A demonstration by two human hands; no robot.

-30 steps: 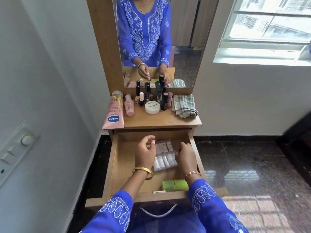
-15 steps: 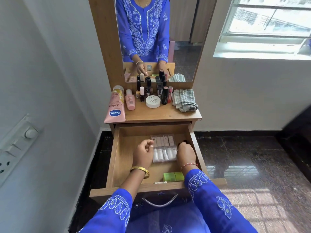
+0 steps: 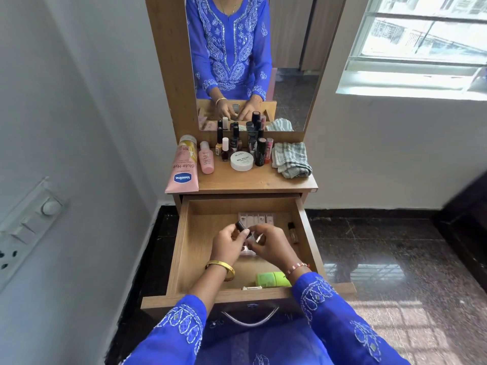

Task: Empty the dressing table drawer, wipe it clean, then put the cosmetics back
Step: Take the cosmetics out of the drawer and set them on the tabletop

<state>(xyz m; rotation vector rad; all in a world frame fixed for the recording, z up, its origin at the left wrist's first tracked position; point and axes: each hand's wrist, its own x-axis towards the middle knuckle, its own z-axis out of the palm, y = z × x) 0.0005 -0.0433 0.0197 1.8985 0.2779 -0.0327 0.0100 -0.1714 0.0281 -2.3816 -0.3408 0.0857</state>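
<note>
The drawer (image 3: 184, 248) of the dressing table is standing pulled fully out, and both hands are being held above its middle, close together and nearly touching. A small dark-capped bottle (image 3: 240, 227) is being pinched by the left hand (image 3: 227, 246), whose fingers are curled around it; the black cap is pointing up and away toward the mirror (image 3: 253, 61), with the long axis tilted slightly left. The right hand (image 3: 271, 246) is being held partly closed just beside it, with a small clear item being gripped at the fingertips (image 3: 257, 237); what that item is cannot be told.

Under and behind the hands, a clear pack of small tubes (image 3: 257, 218) is lying flat on the drawer floor, its long side running across the drawer. A slim bottle (image 3: 292, 231) is lying along the right wall, its long axis pointing front to back. Near the front wall, just beside the right wrist, a green container (image 3: 271, 279) is lying on its side, long axis running left to right, with a small white piece (image 3: 251, 287) next to it.

On the table top (image 3: 258, 183), well apart from the hands, a pink Vaseline tube (image 3: 183, 169), a pink bottle (image 3: 206, 159), a cluster of nail polish bottles (image 3: 232, 143), a white round tub (image 3: 242, 161) and a folded checked cloth (image 3: 292, 159) are being kept.
</note>
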